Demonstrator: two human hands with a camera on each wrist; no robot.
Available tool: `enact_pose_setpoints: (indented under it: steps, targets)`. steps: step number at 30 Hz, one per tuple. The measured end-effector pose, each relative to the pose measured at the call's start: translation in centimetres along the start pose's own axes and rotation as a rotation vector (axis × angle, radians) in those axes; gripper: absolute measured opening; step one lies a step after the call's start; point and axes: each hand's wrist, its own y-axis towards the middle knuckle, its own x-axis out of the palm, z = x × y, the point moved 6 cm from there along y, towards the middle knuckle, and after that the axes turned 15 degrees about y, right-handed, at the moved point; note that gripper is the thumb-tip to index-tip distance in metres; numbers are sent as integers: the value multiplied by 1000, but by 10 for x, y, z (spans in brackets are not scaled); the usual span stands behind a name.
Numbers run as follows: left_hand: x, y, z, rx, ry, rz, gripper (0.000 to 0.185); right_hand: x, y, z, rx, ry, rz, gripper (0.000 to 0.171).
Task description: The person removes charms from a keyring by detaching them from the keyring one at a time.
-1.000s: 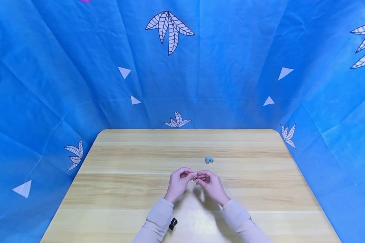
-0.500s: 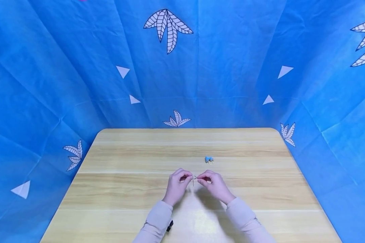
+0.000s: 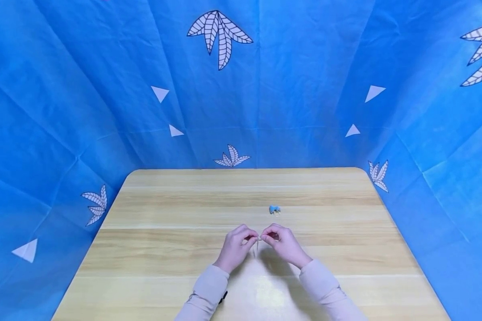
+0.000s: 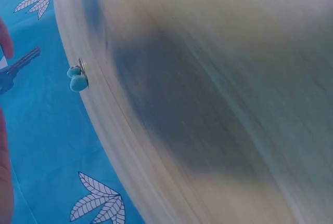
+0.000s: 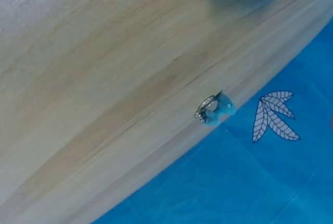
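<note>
a pale wooden table (image 3: 164,258) carries a small blue trinket (image 3: 274,209), which has rounded parts and a silvery ring (image 5: 209,102) and lies directly on the boards. grain in straw and light brown bands runs sideways to the left and right of the trinket. behind it is the table's straight far edge, ending in a rounded corner off to either side. nearer the viewer than the trinket, soft grey shadows and a bright patch of glare spread over the smooth top.
</note>
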Motion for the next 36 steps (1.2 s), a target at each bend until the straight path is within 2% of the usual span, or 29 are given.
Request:
enact_pose_setpoints:
  steps: [3,7,13,16,20,23,25,30,36]
  targets:
    - [2,0,0,-15,-20,-24,7,1,1,1,6,-10,-9,4]
    - [4,-1,-2,-72,-74,-36,7,4,2,3,8,-25,-36,6]
    - [8,-1,-7,-123,-160,-53,9,4,2,6,38,3,-54,5]
    - [11,-3,-10,-182,-231,-115,10,3,2,6,44,21,-55,5]
    - [16,-6,-15,-302,-384,-233,14,3,3,8,57,40,-52,5]
    - [20,-8,-17,-367,-473,-285,17,3,3,9,70,56,-52,5]
    - [21,-9,-19,-384,-507,-295,18,3,3,8,68,63,-56,6]
    - [21,-10,-19,-420,-519,-316,17,3,3,7,63,80,-57,6]
    - [23,-10,-18,-448,-571,-351,18,2,3,8,96,101,-43,6]
